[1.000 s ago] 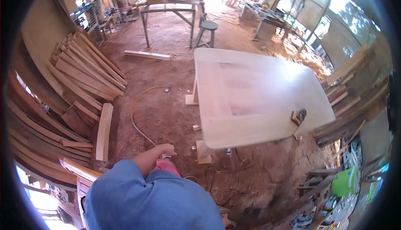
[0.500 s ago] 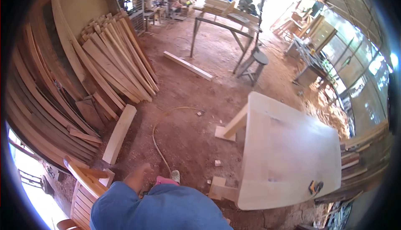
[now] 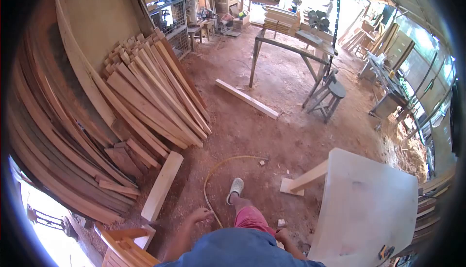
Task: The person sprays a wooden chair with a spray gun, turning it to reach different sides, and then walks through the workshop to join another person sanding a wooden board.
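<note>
My left hand (image 3: pixel 200 214) hangs low in front of my body, fingers loosely stretched and nothing visible in it. Below it to the left is a wooden chair (image 3: pixel 124 242), and a thin yellowish hose (image 3: pixel 206 182) curves over the floor just beyond. Beside my pink shorts, my right hand (image 3: pixel 283 237) is small and partly hidden, so its fingers cannot be made out. Nearest to that hand is a pale wooden tabletop (image 3: pixel 369 204) on legs. A small yellow-and-black power tool (image 3: pixel 386 252) lies on its near right part.
Many boards (image 3: pixel 155 82) lean along the left wall. A thick timber (image 3: pixel 162 185) lies beside them, and a long pale beam (image 3: pixel 246 98) rests on the floor ahead. Farther off stand a sawhorse frame (image 3: pixel 286 48) and a stool (image 3: pixel 330 92). A person (image 3: pixel 329 6) is in the background.
My view has shifted, so the boards and tabletop sit lower and farther right. One foot and leg now show stepping forward. My right hand has come into view.
</note>
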`<state>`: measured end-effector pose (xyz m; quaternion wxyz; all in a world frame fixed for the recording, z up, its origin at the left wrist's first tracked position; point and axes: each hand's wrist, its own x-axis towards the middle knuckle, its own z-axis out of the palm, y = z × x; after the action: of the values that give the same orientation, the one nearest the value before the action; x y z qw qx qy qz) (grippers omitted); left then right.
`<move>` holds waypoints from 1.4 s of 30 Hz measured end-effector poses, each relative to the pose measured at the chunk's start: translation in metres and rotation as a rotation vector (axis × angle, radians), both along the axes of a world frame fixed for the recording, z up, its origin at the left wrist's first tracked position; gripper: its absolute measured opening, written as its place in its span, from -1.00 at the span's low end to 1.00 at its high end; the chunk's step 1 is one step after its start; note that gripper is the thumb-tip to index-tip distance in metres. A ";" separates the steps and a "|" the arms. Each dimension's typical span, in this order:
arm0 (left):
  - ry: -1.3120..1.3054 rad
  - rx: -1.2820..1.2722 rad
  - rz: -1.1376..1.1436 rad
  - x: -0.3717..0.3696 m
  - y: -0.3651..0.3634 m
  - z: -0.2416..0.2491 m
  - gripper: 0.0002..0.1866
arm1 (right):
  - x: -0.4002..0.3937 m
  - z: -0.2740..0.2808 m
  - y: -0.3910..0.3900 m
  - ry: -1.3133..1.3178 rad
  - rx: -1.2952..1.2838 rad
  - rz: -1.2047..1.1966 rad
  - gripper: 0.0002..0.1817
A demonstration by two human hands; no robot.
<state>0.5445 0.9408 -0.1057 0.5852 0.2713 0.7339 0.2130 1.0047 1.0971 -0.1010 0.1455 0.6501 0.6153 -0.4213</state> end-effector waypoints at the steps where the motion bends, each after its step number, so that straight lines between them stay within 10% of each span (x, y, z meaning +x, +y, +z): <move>1: -0.023 0.004 0.023 -0.006 0.020 0.017 -0.48 | -0.014 -0.010 0.027 0.027 0.004 0.015 -0.76; 6: 0.325 0.032 -0.117 -0.099 0.083 0.003 -0.57 | -0.096 -0.020 0.155 0.134 -0.194 0.064 -0.74; 9: 0.414 -0.169 -0.289 -0.178 0.087 0.005 -0.58 | -0.152 -0.021 0.231 0.118 0.151 0.349 -0.74; 13: 0.305 -0.286 0.361 -0.248 0.103 0.033 -0.58 | -0.235 -0.004 0.336 0.076 0.304 0.449 -0.75; 18: 0.310 -0.221 0.576 -0.284 0.146 0.050 -0.61 | -0.357 0.051 0.422 0.249 0.296 0.349 -0.76; 26: 0.159 -0.408 -0.080 -0.360 0.245 -0.025 -0.58 | -0.506 0.073 0.550 0.477 0.079 0.033 -0.80; 30: 0.278 -0.463 0.270 -0.450 0.411 0.096 -0.62 | -0.474 -0.096 0.645 0.224 0.169 0.021 -0.87; 32: 0.265 -0.079 0.304 -0.520 0.441 -0.008 -0.67 | -0.477 -0.094 0.679 0.008 0.240 0.435 -0.79; 33: 0.625 -0.078 -0.291 -0.557 0.471 -0.010 -0.70 | -0.478 -0.093 0.695 -0.089 0.297 0.632 -0.74; 36: 0.343 0.000 0.475 -0.611 0.573 0.088 -0.56 | -0.528 -0.088 0.732 0.059 0.100 0.188 -0.73; 37: 0.313 0.128 0.492 -0.641 0.595 0.034 -0.52 | -0.554 -0.065 0.740 0.073 0.155 0.166 -0.72; 42: 0.249 0.196 0.410 -0.706 0.737 0.129 -0.54 | -0.687 0.004 0.791 0.143 -0.025 0.082 -0.68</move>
<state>-0.1618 1.6774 0.0232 0.4059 0.1965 0.8157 0.3623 0.3177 1.8885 -0.0973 0.1266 0.5909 0.6448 -0.4679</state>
